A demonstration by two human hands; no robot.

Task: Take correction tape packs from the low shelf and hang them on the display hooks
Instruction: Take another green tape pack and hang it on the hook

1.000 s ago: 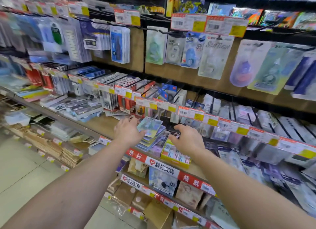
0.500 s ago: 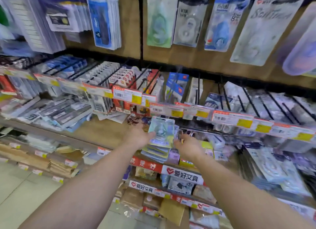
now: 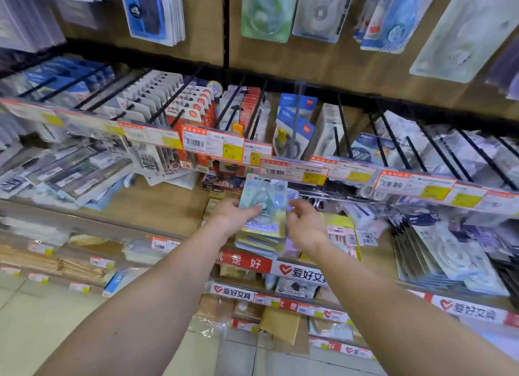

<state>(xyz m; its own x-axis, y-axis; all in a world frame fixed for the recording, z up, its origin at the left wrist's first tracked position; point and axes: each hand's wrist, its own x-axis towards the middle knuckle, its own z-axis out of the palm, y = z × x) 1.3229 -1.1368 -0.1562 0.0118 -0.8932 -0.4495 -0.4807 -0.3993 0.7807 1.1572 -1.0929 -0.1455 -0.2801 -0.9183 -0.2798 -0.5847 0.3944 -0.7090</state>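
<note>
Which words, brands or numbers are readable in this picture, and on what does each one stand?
"爱好文具": white shelf-edge strip, again on the strips lower down.
"是好": red shelf-edge strip.
"5.50": yellow part of a price tag.
"28": red pack behind the tags.
"4": blue hanging pack.
Other price tags, barcodes and the correction tape pack in the left hand: too blurred.

Glossy plastic correction tape pack (image 3: 265, 204); matt wood shelf (image 3: 157, 207).

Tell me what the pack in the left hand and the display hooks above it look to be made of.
Pack: seemingly a glossy clear plastic blister on a printed card backing; it glints and the pale green print shows through.
Display hooks: thin black rods, probably coated metal wire, judging by their straight, slender, dark matte look.
</note>
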